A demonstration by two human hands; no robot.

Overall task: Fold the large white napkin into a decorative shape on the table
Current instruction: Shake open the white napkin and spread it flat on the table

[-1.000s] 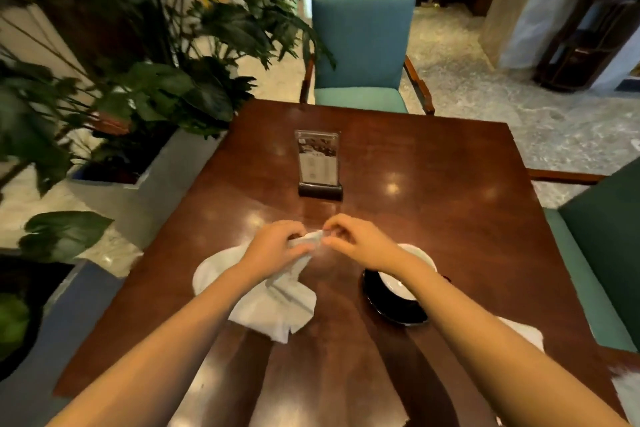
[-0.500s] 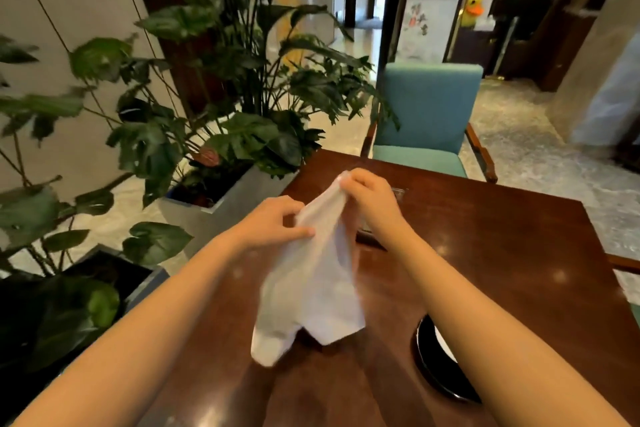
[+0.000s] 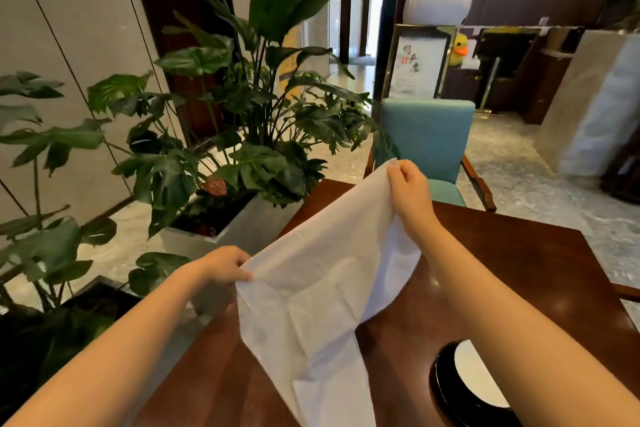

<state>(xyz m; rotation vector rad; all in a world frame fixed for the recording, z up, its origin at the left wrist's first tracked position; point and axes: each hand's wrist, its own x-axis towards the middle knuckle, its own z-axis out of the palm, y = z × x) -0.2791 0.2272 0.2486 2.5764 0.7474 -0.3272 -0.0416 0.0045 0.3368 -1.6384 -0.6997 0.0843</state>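
The large white napkin [image 3: 318,291] hangs spread out in the air above the dark wooden table [image 3: 519,270]. My left hand [image 3: 225,265] pinches its near left corner, low and close to the table's left edge. Higher and farther away, my right hand [image 3: 410,189] pinches the opposite top corner. The cloth stretches taut between the two hands and drapes down toward the bottom of the view, hiding part of the tabletop.
A black saucer with a white dish [image 3: 467,381] sits on the table under my right forearm. Large potted plants in a grey planter [image 3: 239,229] crowd the table's left side. A teal chair [image 3: 429,146] stands at the far end.
The napkin was lifted off the table and shaken open. My hands moved apart, the left down and left, the right up and away. The view tilted upward.
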